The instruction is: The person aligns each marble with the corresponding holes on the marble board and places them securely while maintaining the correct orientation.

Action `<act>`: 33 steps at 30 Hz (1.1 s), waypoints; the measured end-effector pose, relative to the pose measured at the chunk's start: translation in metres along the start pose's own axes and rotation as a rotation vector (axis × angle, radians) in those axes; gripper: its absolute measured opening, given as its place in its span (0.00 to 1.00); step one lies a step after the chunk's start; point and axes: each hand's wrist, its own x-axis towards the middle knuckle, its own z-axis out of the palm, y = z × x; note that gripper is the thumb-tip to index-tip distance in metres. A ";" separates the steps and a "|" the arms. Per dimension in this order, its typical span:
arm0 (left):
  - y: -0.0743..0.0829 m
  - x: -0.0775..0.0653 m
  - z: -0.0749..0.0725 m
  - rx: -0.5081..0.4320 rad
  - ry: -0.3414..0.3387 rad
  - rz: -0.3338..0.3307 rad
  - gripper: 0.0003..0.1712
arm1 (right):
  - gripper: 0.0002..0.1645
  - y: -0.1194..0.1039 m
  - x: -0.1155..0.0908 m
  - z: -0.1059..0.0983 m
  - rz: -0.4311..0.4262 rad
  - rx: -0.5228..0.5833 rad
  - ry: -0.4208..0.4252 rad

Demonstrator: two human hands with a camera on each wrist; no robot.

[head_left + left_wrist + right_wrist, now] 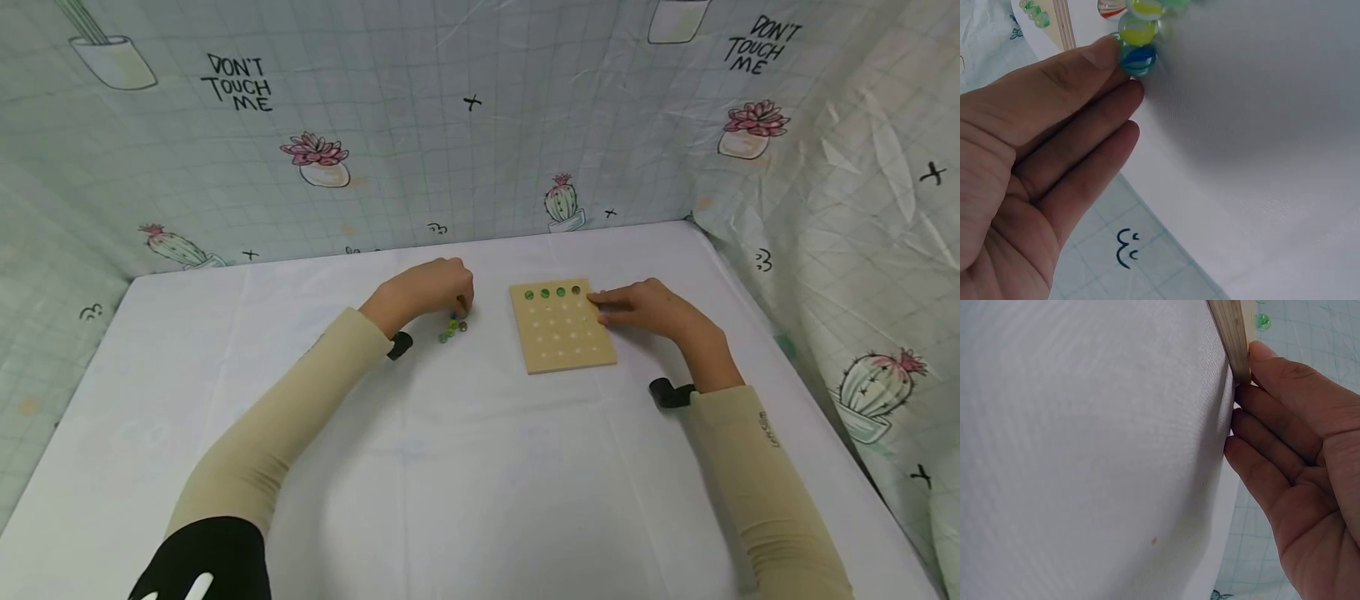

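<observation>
My left hand [431, 287] reaches down to a small cluster of glass marbles [451, 329] on the white cloth. Its thumb and fingertips pinch a blue-swirled marble [1139, 60] at the cluster's edge; the index finger is mostly hidden behind the thumb. Touching or close beside it are a yellow-swirled marble [1139, 30] and a red-striped marble [1111, 7]. With its fingertips, my right hand [647, 307] holds the right edge of a square wooden board [570, 360] with rows of hollows. Several marbles [545, 293] sit in the board's far row, green ones and a brownish one at the right.
A white cloth [465, 467] covers the table under both arms. Patterned curtain sheets [450, 150] hang behind the table and along its sides. Black wrist mounts [670, 393] stick out beside both wrists, just above the cloth.
</observation>
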 end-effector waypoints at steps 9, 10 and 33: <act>0.001 0.000 -0.001 -0.026 0.005 -0.090 0.08 | 0.30 -0.001 -0.003 -0.004 0.025 -0.007 -0.017; 0.003 0.001 -0.001 -0.019 0.004 -0.101 0.09 | 0.30 -0.001 -0.003 -0.004 0.029 -0.004 -0.018; -0.020 -0.016 0.014 -0.101 0.181 -0.141 0.12 | 0.30 0.000 0.000 -0.001 0.001 -0.001 -0.009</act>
